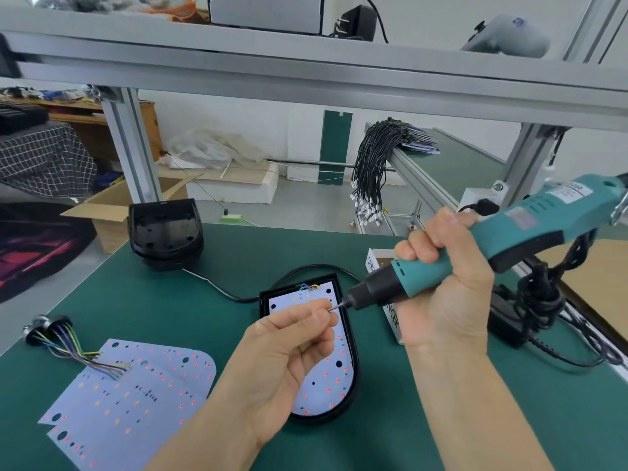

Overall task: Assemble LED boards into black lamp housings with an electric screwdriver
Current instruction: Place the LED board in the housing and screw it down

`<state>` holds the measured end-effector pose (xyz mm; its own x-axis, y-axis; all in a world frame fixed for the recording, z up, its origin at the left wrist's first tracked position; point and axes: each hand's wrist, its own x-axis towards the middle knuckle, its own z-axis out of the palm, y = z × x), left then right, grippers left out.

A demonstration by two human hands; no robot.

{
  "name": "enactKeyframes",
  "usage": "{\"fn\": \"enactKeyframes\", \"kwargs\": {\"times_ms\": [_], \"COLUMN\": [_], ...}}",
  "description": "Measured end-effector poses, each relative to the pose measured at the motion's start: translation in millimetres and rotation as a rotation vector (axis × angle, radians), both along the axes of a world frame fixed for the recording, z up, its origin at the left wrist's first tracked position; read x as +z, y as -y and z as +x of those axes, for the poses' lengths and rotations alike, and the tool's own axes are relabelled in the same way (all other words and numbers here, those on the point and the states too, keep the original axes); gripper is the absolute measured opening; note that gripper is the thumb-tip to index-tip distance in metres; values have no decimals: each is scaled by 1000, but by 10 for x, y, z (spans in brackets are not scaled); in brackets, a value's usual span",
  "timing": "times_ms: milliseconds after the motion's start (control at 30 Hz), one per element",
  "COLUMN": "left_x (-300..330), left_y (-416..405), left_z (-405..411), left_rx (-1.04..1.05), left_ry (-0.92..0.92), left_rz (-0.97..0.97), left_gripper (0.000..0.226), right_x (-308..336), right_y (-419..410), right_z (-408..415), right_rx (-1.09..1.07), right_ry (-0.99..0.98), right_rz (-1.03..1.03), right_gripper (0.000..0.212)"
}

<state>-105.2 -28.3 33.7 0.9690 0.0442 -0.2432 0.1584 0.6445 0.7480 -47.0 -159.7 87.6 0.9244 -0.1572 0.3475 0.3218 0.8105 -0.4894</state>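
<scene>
1. Two loose LED boards [132,392] lie flat on the green surface [190,300], at the near left.
2. The left hand [289,351] pinches something tiny at the screwdriver tip.
3. The right hand [445,280] grips the teal screwdriver [475,246].
4. Under both hands, a black housing [353,379] holds an LED board [326,379].
5. Farther back sit stacked empty housings [165,232].

Right hand [445,280] gripped teal electric screwdriver [475,253], bit angled toward left hand [292,348]. Left fingertips [321,309] pinched something small, too small to identify, at the bit tip. Below that pinch: LED board [326,379] seated in black lamp housing [353,365]. Left of it: loose LED boards [136,399], wired.
</scene>
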Motion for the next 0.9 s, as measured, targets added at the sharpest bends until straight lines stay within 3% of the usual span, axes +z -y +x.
{"fn": "enactKeyframes", "kwargs": {"times_ms": [400, 500, 567, 667, 767, 833, 900], "left_x": [-52, -11, 2, -3, -112, -202, -275], "left_y": [15, 19, -15, -231, -574, -689, -662], "left_z": [51, 33, 5, 5, 151, 267, 386], "left_rx": [-25, -50, -53, 89, 282, 86, -48], "left_ry": [32, 54, 72, 43, -178, -310, -347], "left_rz": [29, 52, 127, 432, 1038, 1388, 1493], "left_gripper": [19, 33, 56, 66, 46, 40, 52], "right_x": [-46, -47, -50, -58, -91, -122, -147], "right_y": [10, 15, 29, 70, 96, 80, 52], "right_z": [80, 111, 142, 206, 288, 356, 428], "right_rx": [10, 2, 1, 1, -16, -32, -51], "right_ry": [-49, -51, -53, -45, -41, -44, -45], "right_rz": [14, 33, 39, 25, -7, -37, -83], "right_gripper": [25, 26, 32, 34, 37, 36, 36]}}
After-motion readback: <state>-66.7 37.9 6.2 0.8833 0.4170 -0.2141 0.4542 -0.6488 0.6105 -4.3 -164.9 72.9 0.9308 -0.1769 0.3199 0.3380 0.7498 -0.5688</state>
